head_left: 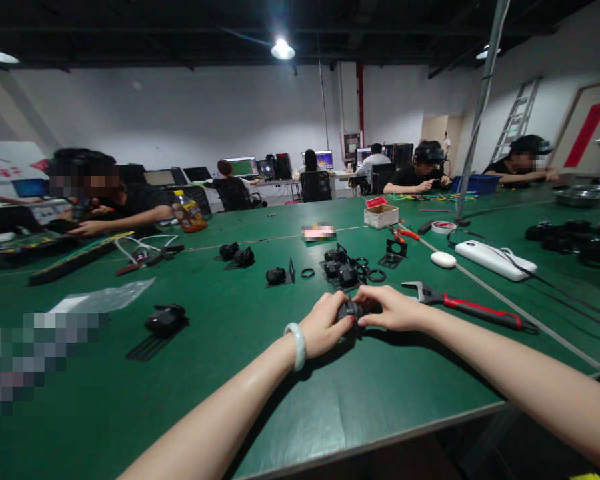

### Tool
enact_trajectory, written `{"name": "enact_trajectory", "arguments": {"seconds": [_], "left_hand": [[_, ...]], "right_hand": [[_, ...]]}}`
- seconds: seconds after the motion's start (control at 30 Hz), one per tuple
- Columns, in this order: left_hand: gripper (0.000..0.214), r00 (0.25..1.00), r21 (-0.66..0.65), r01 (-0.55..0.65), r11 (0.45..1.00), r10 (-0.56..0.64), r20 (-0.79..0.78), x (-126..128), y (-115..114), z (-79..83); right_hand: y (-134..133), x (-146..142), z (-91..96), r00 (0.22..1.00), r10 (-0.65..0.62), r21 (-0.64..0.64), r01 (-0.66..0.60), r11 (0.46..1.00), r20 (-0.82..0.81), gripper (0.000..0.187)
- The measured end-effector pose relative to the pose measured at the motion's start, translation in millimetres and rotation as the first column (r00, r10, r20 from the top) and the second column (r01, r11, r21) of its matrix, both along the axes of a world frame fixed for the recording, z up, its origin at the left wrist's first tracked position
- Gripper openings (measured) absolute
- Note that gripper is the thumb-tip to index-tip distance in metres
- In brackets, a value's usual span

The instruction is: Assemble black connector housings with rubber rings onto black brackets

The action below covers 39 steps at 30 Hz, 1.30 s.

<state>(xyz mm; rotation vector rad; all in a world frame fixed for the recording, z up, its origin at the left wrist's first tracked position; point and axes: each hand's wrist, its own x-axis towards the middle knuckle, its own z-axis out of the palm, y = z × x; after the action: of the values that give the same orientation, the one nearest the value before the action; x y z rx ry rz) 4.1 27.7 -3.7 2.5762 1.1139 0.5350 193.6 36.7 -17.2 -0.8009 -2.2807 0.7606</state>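
Note:
Both my hands meet over a small black plastic part point(353, 309) on the green table point(260, 373). My left hand point(325, 325), with a pale bangle on its wrist, is closed round the part's left side. My right hand point(393, 308) pinches the part from the right with its fingers together. Just beyond lie a cluster of similar black parts point(341, 270), black rings point(377, 275) and a black bracket point(394, 253). A wrench with a red and black handle point(467, 307) lies to the right of my right hand.
More black parts point(166, 319) point(276, 275) point(237, 254) lie left of centre, with a plastic bag point(107, 295). A white power bank point(495, 258), white oval object point(443, 259), tape roll point(443, 227) and cardboard box point(381, 215) sit far right. Several people work at the table's far edges.

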Motion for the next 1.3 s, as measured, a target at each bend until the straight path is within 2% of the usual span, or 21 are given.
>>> {"name": "enact_trajectory", "arguments": {"seconds": [0.27, 0.43, 0.63, 0.7, 1.0, 1.3], "left_hand": [[0.014, 1.000, 0.034, 0.017, 0.999, -0.016, -0.022, 0.3, -0.5, 0.1], [0.019, 0.999, 0.015, -0.052, 0.999, 0.052, -0.015, -2.2, 0.7, -4.8], [0.063, 0.997, -0.019, -0.067, 0.998, 0.068, 0.034, -5.0, 1.5, -9.6], [0.069, 0.997, -0.041, -0.064, 0.997, 0.065, 0.037, -4.6, 2.0, -9.9], [0.061, 0.998, -0.043, -0.045, 0.998, 0.047, 0.048, -2.6, 2.3, -7.9], [0.062, 0.997, 0.008, -0.065, 0.998, 0.065, 0.045, -3.9, 3.9, -10.5]], "right_hand": [[1.7, 1.1, -1.9, 1.000, -0.002, -0.051, 0.003, 0.999, 0.004, 0.024], [1.0, 0.3, -0.8, 1.000, -0.006, -0.045, 0.006, 0.999, 0.003, 0.024], [-1.3, -0.5, 1.7, 1.000, -0.001, -0.001, 0.001, 1.000, -0.004, 0.026], [-2.0, -0.6, 2.1, 1.000, -0.004, 0.010, 0.004, 1.000, -0.004, 0.027], [-3.4, -1.6, 1.6, 1.000, -0.017, 0.004, 0.017, 1.000, -0.019, 0.026], [-0.1, -0.5, -1.1, 0.999, 0.013, -0.041, -0.015, 0.999, -0.036, 0.030]]}}
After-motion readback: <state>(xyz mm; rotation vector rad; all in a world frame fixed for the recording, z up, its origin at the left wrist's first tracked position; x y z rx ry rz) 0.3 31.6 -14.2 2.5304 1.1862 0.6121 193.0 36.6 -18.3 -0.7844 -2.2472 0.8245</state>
